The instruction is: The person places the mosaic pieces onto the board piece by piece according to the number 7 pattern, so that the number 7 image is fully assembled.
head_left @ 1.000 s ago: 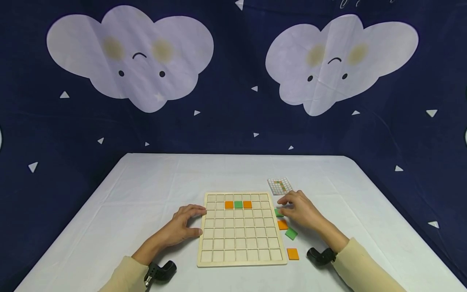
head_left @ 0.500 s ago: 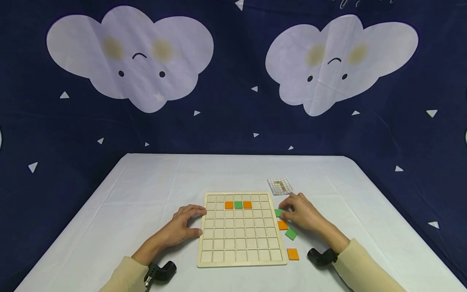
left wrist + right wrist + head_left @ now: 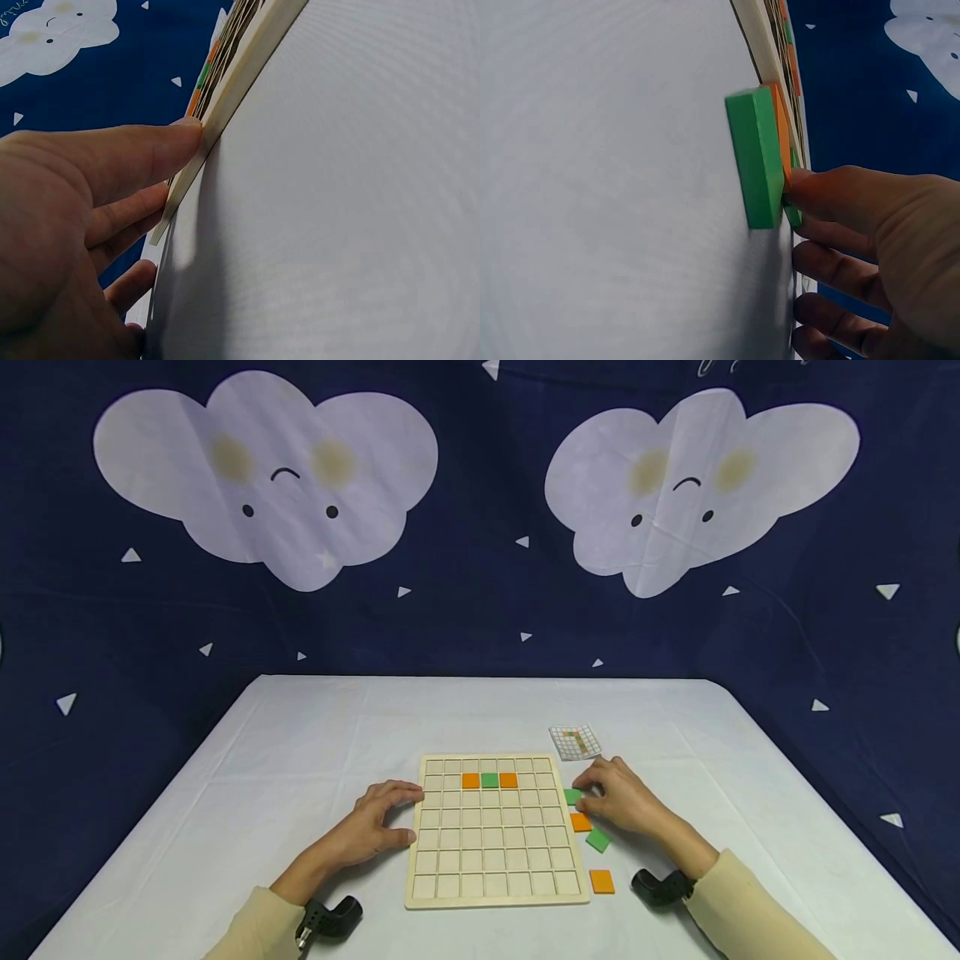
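Note:
A pale wooden grid board (image 3: 491,839) lies flat on the white table. In its second row from the back, an orange tile (image 3: 470,781), a green tile (image 3: 490,781) and another orange tile (image 3: 508,781) sit side by side. My left hand (image 3: 371,827) rests at the board's left edge, thumb and fingers extended; the left wrist view shows the thumb (image 3: 165,146) against the rim. On the right side, my right hand (image 3: 624,793) pinches a green tile (image 3: 572,797) between thumb and index finger, close beside the board. Only a sliver of that tile (image 3: 793,214) shows in the right wrist view.
Right of the board lie an orange tile (image 3: 581,822), a green tile (image 3: 597,840) and, nearer the front, another orange tile (image 3: 602,882). A small card (image 3: 575,742) printed with a coloured grid pattern lies behind my right hand. A dark cloud-print cloth (image 3: 480,610) hangs behind the table.
My right index finger has come down toward the thumb, closing on the green tile beside the board. The left hand, the board and the other tiles stay where they were.

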`<state>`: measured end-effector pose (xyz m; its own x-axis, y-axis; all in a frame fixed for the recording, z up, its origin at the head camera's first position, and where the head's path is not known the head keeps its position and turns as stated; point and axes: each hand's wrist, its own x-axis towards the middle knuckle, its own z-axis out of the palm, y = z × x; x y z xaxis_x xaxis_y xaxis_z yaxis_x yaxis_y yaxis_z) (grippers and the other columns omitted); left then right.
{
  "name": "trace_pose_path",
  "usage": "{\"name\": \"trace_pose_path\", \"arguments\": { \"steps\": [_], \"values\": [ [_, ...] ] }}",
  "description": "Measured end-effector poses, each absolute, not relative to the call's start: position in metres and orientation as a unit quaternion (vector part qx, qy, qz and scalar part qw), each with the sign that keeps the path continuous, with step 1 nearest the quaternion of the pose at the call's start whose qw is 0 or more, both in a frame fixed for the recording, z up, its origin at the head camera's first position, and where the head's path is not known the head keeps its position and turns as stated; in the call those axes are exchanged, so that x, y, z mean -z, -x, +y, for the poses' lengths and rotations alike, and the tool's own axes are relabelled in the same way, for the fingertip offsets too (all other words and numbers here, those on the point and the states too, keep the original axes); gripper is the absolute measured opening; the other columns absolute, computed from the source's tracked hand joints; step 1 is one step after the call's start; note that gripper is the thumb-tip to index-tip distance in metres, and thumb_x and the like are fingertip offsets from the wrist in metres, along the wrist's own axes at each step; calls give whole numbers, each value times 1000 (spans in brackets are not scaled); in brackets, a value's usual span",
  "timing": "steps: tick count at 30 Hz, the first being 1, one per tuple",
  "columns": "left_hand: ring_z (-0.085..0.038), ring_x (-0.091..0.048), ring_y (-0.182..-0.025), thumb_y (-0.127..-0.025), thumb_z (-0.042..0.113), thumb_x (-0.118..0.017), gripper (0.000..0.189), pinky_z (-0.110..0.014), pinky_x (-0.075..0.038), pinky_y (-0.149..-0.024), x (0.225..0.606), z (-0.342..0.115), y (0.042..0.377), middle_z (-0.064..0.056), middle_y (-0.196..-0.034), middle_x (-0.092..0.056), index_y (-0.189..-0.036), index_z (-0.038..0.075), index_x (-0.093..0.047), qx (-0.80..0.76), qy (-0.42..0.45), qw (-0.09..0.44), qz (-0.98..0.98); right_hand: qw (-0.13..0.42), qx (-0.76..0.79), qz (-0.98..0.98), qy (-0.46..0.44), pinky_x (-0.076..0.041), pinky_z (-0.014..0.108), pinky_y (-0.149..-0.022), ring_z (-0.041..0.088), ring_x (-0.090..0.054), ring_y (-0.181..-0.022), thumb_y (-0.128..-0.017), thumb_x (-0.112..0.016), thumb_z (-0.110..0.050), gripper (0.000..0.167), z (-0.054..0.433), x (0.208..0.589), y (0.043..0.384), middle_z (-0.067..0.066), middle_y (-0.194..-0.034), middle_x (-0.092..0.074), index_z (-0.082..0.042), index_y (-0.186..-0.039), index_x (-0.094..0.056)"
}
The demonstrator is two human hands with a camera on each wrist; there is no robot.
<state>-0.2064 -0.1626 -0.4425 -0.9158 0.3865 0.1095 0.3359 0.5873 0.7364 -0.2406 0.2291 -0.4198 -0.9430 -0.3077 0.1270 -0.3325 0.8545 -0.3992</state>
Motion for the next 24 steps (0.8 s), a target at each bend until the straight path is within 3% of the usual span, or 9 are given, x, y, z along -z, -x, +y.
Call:
{"name": "trace_pose_path", "arguments": {
  "steps": [24],
  "values": [
    [-32, -30, -134, -75, 12, -75, 51, -57, -16, -107, 442, -162, 206, -6, -137, -49, -124, 10, -60, -407, -193, 31, 892, 40, -202, -963, -173, -36, 28, -73, 12, -42, -85, -76, -75, -22, 20, 230, 422, 241, -7, -91, -60, -16, -95, -72]
  ]
}}
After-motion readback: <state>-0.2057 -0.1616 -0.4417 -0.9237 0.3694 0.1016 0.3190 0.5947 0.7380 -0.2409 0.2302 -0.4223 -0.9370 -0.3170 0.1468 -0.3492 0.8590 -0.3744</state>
